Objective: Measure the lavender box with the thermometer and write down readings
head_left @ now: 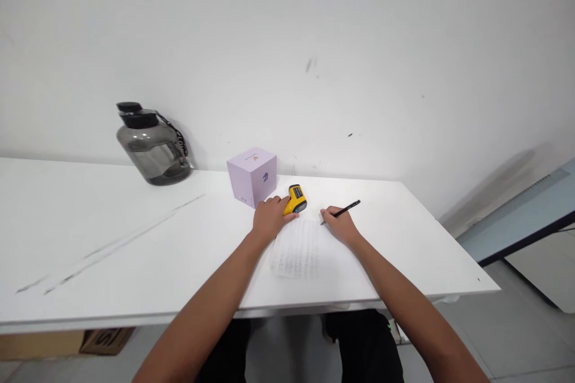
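My left hand is closed around a yellow-and-black handheld device with a dark label; its exact kind is unclear. That hand rests on the table just in front of a lilac box. In my right hand is a slim black pen, gripped near its lower end and tilted, its tip at the upper right edge of a white paper sheet. Rows of small marks fill the sheet, too blurred to read. The sheet lies between my forearms, its upper left part beside my left wrist.
A large grey see-through water jug with a black lid and strap stands at the back left by the wall. The white table ends at my lap and on the right. Below it at left lies a cardboard box.
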### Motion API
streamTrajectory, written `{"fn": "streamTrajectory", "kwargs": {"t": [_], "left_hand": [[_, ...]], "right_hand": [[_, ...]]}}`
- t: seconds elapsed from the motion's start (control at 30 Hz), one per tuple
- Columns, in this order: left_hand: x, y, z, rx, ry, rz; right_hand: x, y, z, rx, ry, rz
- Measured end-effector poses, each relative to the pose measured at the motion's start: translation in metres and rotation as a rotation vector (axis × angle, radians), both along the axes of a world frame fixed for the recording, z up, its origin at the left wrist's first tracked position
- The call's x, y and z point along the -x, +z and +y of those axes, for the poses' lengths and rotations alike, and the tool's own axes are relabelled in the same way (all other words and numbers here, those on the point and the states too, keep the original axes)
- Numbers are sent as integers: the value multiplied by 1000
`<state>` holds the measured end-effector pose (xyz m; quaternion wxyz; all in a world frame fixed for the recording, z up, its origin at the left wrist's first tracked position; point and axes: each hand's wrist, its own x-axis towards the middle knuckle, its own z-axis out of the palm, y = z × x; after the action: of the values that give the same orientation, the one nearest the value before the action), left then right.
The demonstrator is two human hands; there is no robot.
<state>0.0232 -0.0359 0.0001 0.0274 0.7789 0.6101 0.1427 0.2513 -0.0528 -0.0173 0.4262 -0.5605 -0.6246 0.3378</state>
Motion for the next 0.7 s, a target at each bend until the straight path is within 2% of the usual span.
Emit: {"fn": "streamTrajectory", "kwargs": {"t": [0.7], "left_hand": [[0, -1, 1, 11, 5, -39]], "right_hand": [[-1, 3, -2, -41, -25, -34]]}}
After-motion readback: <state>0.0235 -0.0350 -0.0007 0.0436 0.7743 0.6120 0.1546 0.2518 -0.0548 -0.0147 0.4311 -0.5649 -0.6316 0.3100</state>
